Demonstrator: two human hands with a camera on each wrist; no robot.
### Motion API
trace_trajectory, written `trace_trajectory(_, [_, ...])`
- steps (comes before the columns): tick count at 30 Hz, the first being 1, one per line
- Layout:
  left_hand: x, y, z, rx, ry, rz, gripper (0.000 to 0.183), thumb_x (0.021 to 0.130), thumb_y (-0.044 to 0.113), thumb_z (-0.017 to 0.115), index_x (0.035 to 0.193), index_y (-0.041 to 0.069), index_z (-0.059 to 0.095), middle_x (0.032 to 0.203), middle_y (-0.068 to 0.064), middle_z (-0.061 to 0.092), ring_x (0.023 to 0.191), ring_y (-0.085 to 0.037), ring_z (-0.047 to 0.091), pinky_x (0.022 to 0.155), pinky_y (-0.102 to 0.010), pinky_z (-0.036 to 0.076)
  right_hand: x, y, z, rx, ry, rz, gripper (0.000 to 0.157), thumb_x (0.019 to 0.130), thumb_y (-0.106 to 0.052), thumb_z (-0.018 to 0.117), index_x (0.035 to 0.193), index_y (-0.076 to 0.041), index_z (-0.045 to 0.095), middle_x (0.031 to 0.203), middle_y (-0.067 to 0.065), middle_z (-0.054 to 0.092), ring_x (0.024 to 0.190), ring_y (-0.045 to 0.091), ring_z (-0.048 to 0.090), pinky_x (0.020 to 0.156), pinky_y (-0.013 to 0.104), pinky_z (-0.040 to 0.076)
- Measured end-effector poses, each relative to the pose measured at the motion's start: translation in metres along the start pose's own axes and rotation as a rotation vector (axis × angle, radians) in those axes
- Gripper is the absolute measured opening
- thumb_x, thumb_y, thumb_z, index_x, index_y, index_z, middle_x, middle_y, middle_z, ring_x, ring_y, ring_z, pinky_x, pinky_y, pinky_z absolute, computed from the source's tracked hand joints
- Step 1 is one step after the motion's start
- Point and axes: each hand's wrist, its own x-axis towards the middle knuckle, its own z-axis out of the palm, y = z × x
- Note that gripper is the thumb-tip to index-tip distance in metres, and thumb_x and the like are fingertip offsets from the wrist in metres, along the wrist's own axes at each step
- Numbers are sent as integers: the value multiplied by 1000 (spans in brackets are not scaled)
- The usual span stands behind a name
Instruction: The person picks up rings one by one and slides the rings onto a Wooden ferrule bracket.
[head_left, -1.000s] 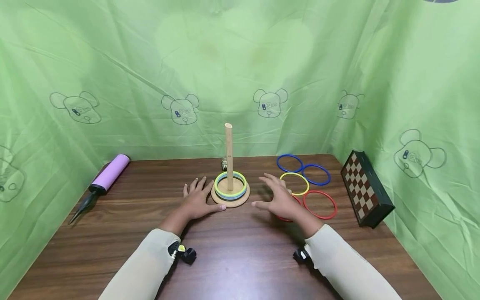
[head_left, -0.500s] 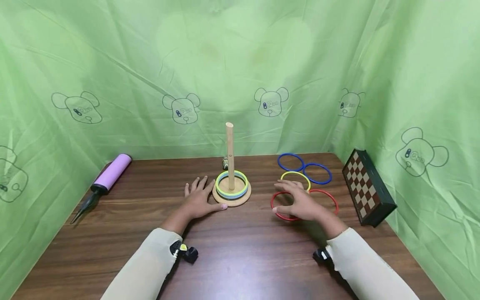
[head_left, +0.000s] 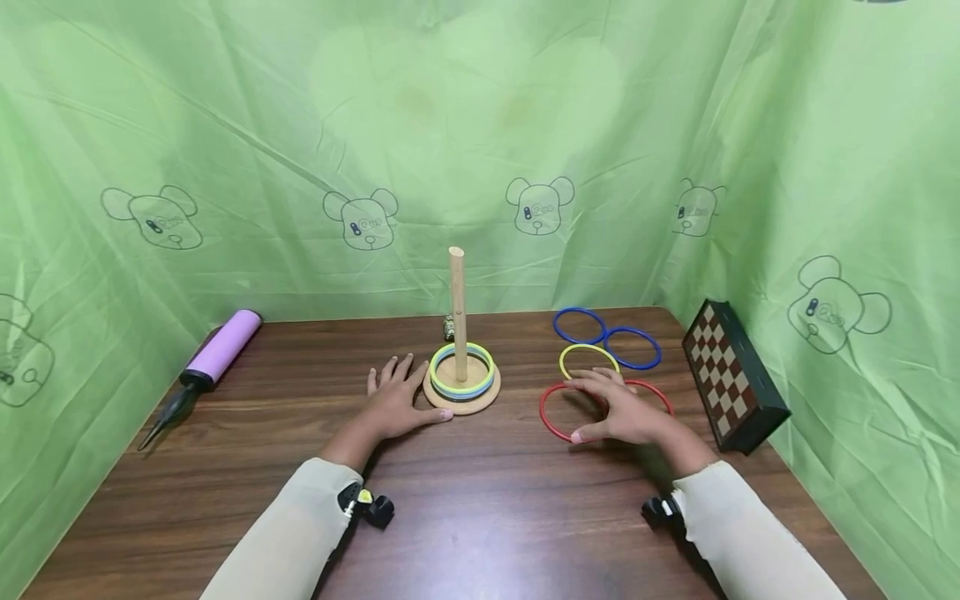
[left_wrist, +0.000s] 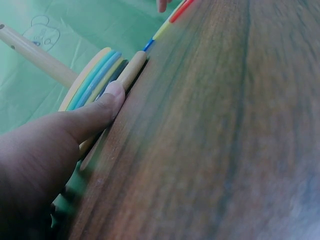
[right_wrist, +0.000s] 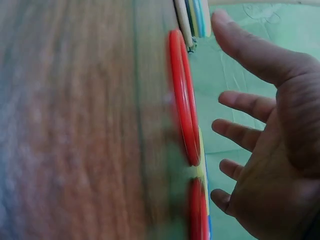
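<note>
A wooden ring-toss stand has an upright post (head_left: 458, 308) on a round base (head_left: 480, 407). Several rings, a lime one (head_left: 459, 396) on top, lie stacked round the post. My left hand (head_left: 396, 410) rests at the base's left side, fingers spread and thumb (left_wrist: 115, 95) against the front edge. Over on the right, my right hand (head_left: 626, 415) hovers above two red rings, partly covering the left red ring (head_left: 543, 408) and the right red ring (head_left: 664, 398). Its fingers are spread and hold nothing; in the right wrist view, the palm (right_wrist: 270, 200) faces the rings.
Behind the red rings lie a yellow ring (head_left: 562, 362) and two blue rings, a left one (head_left: 578, 310) and a right one (head_left: 633, 367). A chessboard box (head_left: 723, 367) stands at the right edge. A purple hand pump (head_left: 221, 346) lies left. Green curtain surrounds the table.
My right hand has moved right, from beside the stand to over the red rings, still holding nothing. The left hand and the stand have stayed in place.
</note>
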Motion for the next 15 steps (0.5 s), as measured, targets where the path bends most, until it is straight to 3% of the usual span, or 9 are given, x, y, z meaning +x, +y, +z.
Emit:
trace_trajectory(8, [1, 0, 0, -4, -2, 4, 122, 83, 90, 69, 173, 16, 34, 181, -23, 22, 169, -51, 10, 129, -82, 1, -3, 9, 1, 22, -22, 16, 88, 78, -43, 99, 153, -14, 64, 170, 18, 48, 162, 57, 19, 119, 89, 16])
trace_trajectory(15, [0, 0, -1, 4, -1, 1, 119, 85, 87, 70, 173, 16, 34, 181, -22, 22, 169, -51, 10, 129, -82, 2, -3, 13, 2, 7, -39, 35, 88, 76, -42, 100, 152, -16, 65, 171, 17, 47, 162, 57, 16, 115, 92, 11])
